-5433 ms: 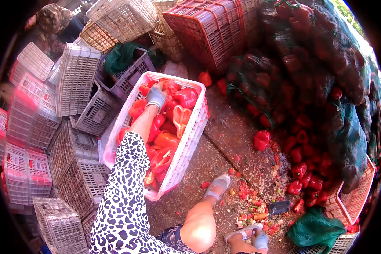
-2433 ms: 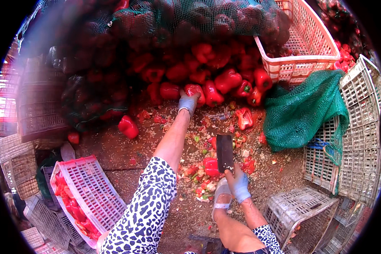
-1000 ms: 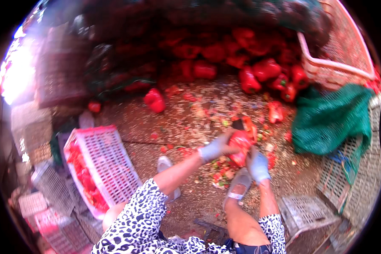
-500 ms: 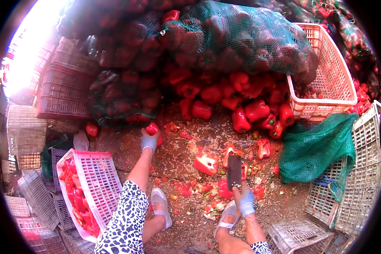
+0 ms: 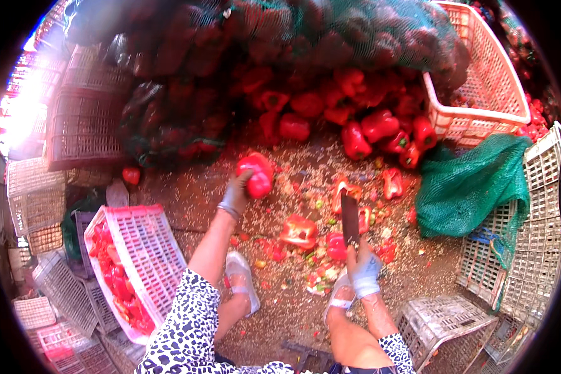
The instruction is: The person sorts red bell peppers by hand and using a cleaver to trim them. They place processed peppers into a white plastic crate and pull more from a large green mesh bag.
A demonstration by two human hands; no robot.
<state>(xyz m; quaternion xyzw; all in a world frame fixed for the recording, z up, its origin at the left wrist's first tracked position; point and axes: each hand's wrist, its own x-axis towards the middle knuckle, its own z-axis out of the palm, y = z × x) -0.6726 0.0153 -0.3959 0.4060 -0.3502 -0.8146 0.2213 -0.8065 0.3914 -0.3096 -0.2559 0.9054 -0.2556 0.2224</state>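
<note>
So closest to me you've got spotted sleeves (image 5: 184, 318) and a pair of pale shoes (image 5: 240, 277) planted on a floor covered in seeds and scraps. A grey crate (image 5: 445, 310) sits off to the right.

Right hand (image 5: 364, 271), gloved, has its fingers wrapped around the handle of a dark knife (image 5: 350, 218), blade pointing away from the body. There's a red chunk (image 5: 336, 246) just left of the blade, and the scraps (image 5: 321, 278) are heaped between the shoes and there. Can't tell how high the blade is off the floor.

Over on the left, a pink-and-white crate (image 5: 146, 246) is tilted, loaded with red pieces (image 5: 113, 277).

A bit further out is the left hand (image 5: 235, 193), also gloved, fingers curled around a whole-looking red pepper (image 5: 257, 176), well apart from the knife. Cut pepper (image 5: 298, 231) lies open between the two hands.

Further right there's a bunched green net (image 5: 474, 187), with an orange crate (image 5: 477, 128) behind it. Way back: a loose pepper pile (image 5: 380, 128) under fat mesh sacks (image 5: 349, 37).
</note>
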